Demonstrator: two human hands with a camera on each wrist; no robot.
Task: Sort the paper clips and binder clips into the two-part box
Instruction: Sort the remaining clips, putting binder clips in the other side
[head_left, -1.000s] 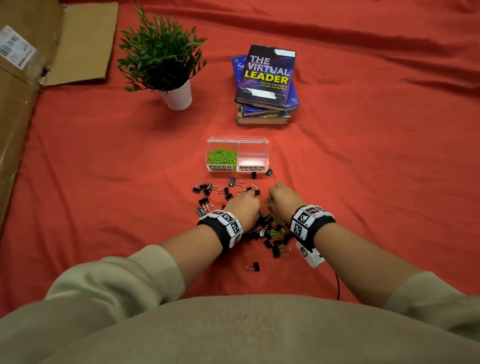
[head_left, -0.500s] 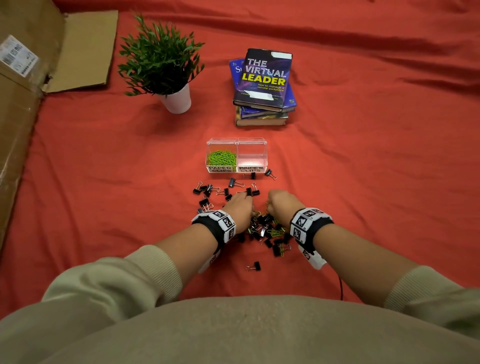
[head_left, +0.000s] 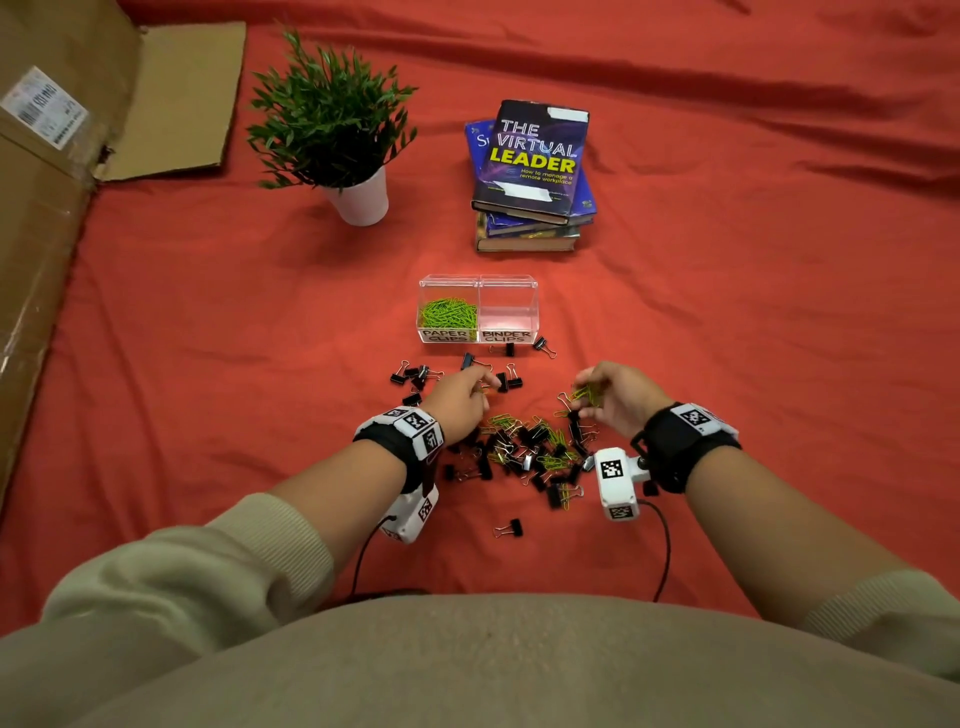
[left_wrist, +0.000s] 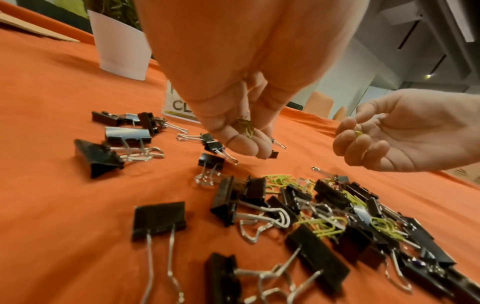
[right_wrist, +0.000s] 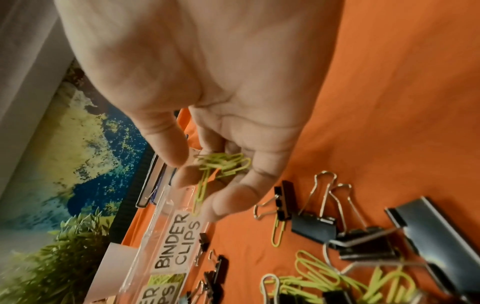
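Note:
A clear two-part box (head_left: 478, 285) stands on the red cloth; its left part, labelled PAPER CLIPS, holds green paper clips (head_left: 448, 312), its right part, labelled BINDER CLIPS (right_wrist: 176, 242), looks empty. A mixed pile of black binder clips (head_left: 524, 447) and green paper clips (left_wrist: 322, 225) lies in front of it. My right hand (head_left: 618, 397) is lifted beside the pile and pinches several green paper clips (right_wrist: 221, 164). My left hand (head_left: 462, 397) hovers over scattered binder clips (head_left: 415, 376) with curled fingers on a few green paper clips (left_wrist: 245, 126).
A potted plant in a white pot (head_left: 358, 200) and a stack of books (head_left: 532, 176) stand behind the box. Flattened cardboard (head_left: 62, 156) lies along the left. One binder clip (head_left: 511, 529) lies alone nearer my body.
Both hands have risen out of the pile and moved apart. The right hand swung right holding green paper clips; the left hand shifted left and forward.

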